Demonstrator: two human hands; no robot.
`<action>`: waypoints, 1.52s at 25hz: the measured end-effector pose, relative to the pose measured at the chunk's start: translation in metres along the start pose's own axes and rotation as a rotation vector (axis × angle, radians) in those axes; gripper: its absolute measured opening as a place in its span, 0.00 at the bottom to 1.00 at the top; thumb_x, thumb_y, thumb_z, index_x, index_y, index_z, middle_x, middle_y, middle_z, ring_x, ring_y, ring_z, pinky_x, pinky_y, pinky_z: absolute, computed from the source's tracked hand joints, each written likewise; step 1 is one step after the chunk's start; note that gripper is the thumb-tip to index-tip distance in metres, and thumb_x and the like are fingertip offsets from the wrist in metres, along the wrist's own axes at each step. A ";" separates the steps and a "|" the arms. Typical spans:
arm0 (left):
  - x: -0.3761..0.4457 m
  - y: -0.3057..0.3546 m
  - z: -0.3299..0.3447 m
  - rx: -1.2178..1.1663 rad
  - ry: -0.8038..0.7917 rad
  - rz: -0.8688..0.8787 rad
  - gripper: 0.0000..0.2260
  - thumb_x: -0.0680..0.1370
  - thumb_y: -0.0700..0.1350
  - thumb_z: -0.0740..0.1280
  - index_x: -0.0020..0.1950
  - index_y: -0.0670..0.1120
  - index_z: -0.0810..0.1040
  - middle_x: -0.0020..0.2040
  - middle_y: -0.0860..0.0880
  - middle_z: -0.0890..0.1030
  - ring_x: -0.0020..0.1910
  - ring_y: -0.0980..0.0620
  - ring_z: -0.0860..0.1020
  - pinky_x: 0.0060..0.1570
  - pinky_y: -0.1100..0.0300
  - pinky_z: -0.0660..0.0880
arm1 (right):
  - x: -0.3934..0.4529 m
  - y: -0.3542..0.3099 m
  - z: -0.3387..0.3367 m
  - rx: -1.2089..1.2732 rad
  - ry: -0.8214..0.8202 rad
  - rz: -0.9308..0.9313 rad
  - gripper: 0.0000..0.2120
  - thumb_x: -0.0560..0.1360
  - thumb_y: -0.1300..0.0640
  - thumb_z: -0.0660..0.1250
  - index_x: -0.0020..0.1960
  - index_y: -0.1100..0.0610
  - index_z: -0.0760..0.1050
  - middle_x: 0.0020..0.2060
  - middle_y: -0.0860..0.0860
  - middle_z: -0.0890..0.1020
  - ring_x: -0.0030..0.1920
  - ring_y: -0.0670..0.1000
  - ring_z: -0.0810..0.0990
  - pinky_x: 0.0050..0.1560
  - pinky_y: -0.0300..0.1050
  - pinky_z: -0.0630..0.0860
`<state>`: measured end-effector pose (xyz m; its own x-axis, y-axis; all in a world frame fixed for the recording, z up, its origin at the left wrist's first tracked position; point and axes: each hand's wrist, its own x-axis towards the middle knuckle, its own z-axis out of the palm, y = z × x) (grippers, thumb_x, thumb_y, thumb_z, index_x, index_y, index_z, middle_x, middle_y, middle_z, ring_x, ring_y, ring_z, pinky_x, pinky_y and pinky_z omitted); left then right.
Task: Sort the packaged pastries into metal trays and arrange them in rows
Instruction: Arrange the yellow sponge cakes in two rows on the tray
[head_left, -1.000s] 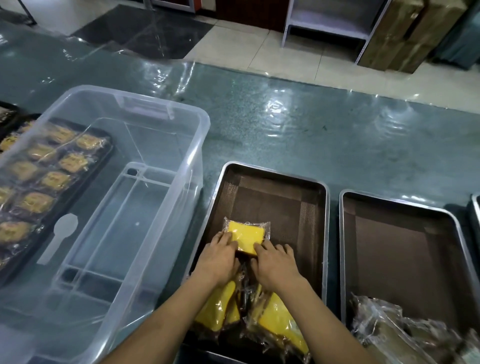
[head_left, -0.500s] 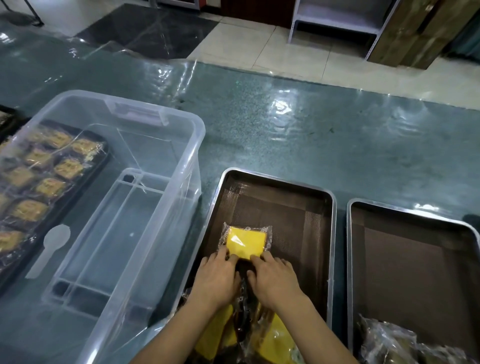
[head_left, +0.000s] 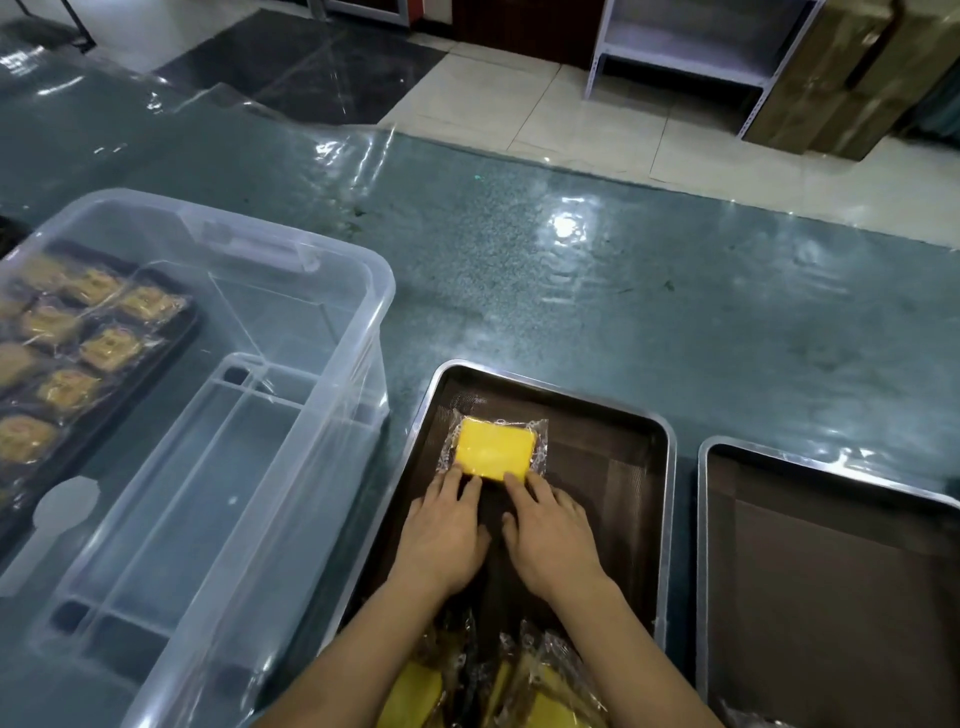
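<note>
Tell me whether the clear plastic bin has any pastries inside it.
No: the clear plastic bin holds only its own clear insert, and the brown pastries lie on a dark tray behind it.

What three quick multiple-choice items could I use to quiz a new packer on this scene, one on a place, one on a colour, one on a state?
1. Where does the single wrapped pastry lie?
A. in the clear bin
B. at the far left of the middle metal tray
C. on the floor

2. What colour is that pastry?
A. yellow
B. green
C. white

3. How do the hands meet it?
A. both lift it high
B. neither is near it
C. straight fingers of both touch its near edge

Answers: 1 B, the pastry sits inside the tray. 2 A, it is bright yellow under clear wrap. 3 C, the left hand and right hand lie flat against it.
</note>
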<state>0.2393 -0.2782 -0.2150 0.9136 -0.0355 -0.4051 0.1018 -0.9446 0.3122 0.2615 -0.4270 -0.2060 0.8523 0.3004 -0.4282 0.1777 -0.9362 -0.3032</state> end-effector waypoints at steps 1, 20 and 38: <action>0.004 0.000 0.000 0.002 0.006 0.000 0.29 0.83 0.52 0.60 0.81 0.49 0.54 0.82 0.46 0.50 0.81 0.45 0.49 0.77 0.47 0.55 | 0.004 0.002 0.000 -0.001 0.012 -0.003 0.27 0.86 0.47 0.52 0.82 0.47 0.50 0.81 0.51 0.55 0.79 0.57 0.58 0.78 0.53 0.56; 0.045 -0.007 0.022 0.111 0.178 0.002 0.33 0.81 0.53 0.58 0.83 0.51 0.47 0.83 0.49 0.42 0.81 0.46 0.43 0.77 0.47 0.52 | 0.047 0.029 0.056 -0.018 0.318 -0.039 0.31 0.82 0.41 0.46 0.83 0.45 0.42 0.82 0.49 0.47 0.82 0.51 0.46 0.80 0.57 0.45; 0.042 -0.010 0.027 0.068 0.238 -0.046 0.32 0.78 0.53 0.64 0.81 0.53 0.58 0.81 0.46 0.56 0.77 0.44 0.61 0.70 0.44 0.65 | 0.044 0.039 0.068 0.067 0.555 -0.107 0.21 0.77 0.55 0.67 0.68 0.59 0.73 0.63 0.57 0.76 0.68 0.58 0.73 0.75 0.62 0.64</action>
<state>0.2659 -0.2790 -0.2586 0.9765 0.0785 -0.2009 0.1261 -0.9634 0.2365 0.2722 -0.4381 -0.2947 0.9653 0.2352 0.1136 0.2609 -0.8870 -0.3809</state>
